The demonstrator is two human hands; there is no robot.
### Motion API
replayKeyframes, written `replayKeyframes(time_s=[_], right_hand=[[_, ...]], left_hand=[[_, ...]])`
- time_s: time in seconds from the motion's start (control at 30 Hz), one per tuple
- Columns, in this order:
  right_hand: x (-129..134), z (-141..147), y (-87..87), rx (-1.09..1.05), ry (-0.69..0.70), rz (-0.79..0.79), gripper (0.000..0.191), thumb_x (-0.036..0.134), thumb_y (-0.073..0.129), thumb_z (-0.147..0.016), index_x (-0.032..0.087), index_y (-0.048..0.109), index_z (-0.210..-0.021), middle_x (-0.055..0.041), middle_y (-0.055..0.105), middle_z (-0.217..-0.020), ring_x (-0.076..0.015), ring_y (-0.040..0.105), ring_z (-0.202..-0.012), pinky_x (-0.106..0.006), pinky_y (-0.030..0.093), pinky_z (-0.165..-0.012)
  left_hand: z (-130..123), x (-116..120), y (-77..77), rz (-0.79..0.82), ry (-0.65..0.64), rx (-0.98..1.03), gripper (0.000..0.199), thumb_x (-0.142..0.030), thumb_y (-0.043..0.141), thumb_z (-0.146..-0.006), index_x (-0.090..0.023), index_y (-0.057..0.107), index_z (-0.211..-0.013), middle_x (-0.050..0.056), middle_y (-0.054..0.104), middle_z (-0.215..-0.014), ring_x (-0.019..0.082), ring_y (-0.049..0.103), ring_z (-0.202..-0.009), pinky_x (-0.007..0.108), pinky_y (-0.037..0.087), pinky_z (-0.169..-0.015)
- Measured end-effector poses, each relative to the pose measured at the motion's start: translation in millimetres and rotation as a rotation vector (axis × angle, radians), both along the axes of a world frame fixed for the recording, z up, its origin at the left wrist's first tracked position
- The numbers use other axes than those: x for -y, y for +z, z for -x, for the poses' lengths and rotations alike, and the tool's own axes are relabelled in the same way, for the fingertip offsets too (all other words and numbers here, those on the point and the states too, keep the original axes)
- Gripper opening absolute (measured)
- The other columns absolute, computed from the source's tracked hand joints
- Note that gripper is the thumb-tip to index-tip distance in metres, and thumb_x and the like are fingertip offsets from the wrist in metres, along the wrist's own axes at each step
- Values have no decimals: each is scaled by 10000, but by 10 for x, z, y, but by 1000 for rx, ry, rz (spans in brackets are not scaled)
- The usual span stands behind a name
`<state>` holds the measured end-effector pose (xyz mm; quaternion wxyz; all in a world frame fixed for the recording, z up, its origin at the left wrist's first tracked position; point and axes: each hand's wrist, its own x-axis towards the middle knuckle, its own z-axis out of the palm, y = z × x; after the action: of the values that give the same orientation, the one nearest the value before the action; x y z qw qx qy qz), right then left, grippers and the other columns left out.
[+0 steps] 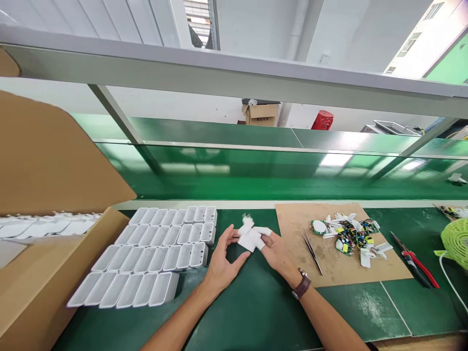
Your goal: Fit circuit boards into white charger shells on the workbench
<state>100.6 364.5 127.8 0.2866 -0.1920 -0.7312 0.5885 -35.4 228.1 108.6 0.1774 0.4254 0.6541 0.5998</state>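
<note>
At the centre of the frame, both hands grasp a cluster of white plastic housings (251, 236) just above the green bench (256, 307). The left hand (223, 261) cups them from the left; the right hand (278, 253), a watch (302, 284) on its wrist, pinches them from the right. Rows of white shells (153, 253) lie just left. Tweezers (311, 251) and circuit boards (347, 236) rest on a cardboard sheet (387, 268) to the right.
</note>
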Motion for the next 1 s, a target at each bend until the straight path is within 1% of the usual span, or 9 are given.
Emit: replayKeyframes(time_s=[0.1, 0.23, 0.33, 0.5, 0.6, 0.73, 0.83, 0.93, 1.0], right_hand=[[46, 44, 31, -17, 87, 490, 439, 552, 628, -947, 199, 687, -1202, -107, 759, -1034, -273, 740, -931, -451, 665, -747], [91, 63, 62, -41, 156, 688, 453, 562, 706, -875, 177, 700, -1114, -115, 763, -1007, -276, 745, -886, -449, 653, -729], [95, 64, 68, -39, 98, 593, 441, 560, 697, -876, 188, 685, -1115, -105, 762, -1004, -272, 736, -883, -456, 653, -737], [104, 16, 51, -13, -133, -29, 262, 391, 678, -899, 232, 639, -1104, -82, 696, -1124, -225, 680, -974, -424, 607, -901], [110, -22, 10, 99, -191, -291, 329, 267, 666, -871, 223, 592, -1188, -72, 638, -1086, -217, 638, -919, -440, 586, -889], [88, -26, -92, 159, -86, -279, 786, 233, 733, -805, 203, 381, -1507, -118, 601, -1243, -207, 634, -882, -418, 594, -818], [58, -15, -161, 141, 73, -153, 864, 233, 735, -833, 221, 298, -1578, -120, 614, -1313, -206, 665, -940, -402, 593, -852], [39, -13, -204, 132, 91, -123, 896, 206, 778, -791, 226, 336, -1570, -114, 637, -1299, -227, 675, -998, -396, 589, -870], [39, -15, -218, 131, 68, -144, 932, 176, 792, -751, 225, 344, -1567, -124, 627, -1321, -243, 675, -1031, -402, 586, -880]], left_hand=[[-35, -7, 26, -100, 12, -32, 708, -347, 754, -898, -262, 391, -1500, 130, 663, -1341, 263, 669, -1212, 489, 556, -1048], [-71, 5, 36, -152, 45, -72, 669, -352, 764, -895, -255, 437, -1471, 125, 684, -1310, 261, 678, -1199, 481, 561, -1043], [-67, 10, 42, -134, 47, -38, 677, -392, 764, -895, -252, 452, -1479, 129, 676, -1339, 260, 677, -1197, 486, 545, -1067], [-1, -20, 95, -67, 17, 143, 640, -468, 600, -1002, -280, 377, -1571, 125, 622, -1459, 229, 639, -1282, 452, 526, -1102], [49, -35, 137, 12, -23, 179, 524, -498, 567, -1012, -264, 536, -1479, 107, 663, -1422, 225, 637, -1301, 435, 513, -1128], [72, -34, 197, 33, -76, -11, 295, -461, 641, -972, -269, 766, -1157, 88, 742, -1271, 246, 688, -1201, 473, 542, -1091], [58, -41, 249, 18, -129, -184, 176, -402, 700, -935, -258, 796, -908, 100, 691, -1370, 289, 649, -1269, 529, 543, -1080], [47, -69, 293, 29, -215, -261, 141, -346, 676, -954, -244, 769, -924, 107, 673, -1400, 299, 607, -1341, 544, 525, -1107], [45, -97, 308, 19, -250, -316, 125, -333, 687, -951, -249, 749, -1020, 107, 708, -1327, 280, 655, -1270, 506, 552, -1075]])
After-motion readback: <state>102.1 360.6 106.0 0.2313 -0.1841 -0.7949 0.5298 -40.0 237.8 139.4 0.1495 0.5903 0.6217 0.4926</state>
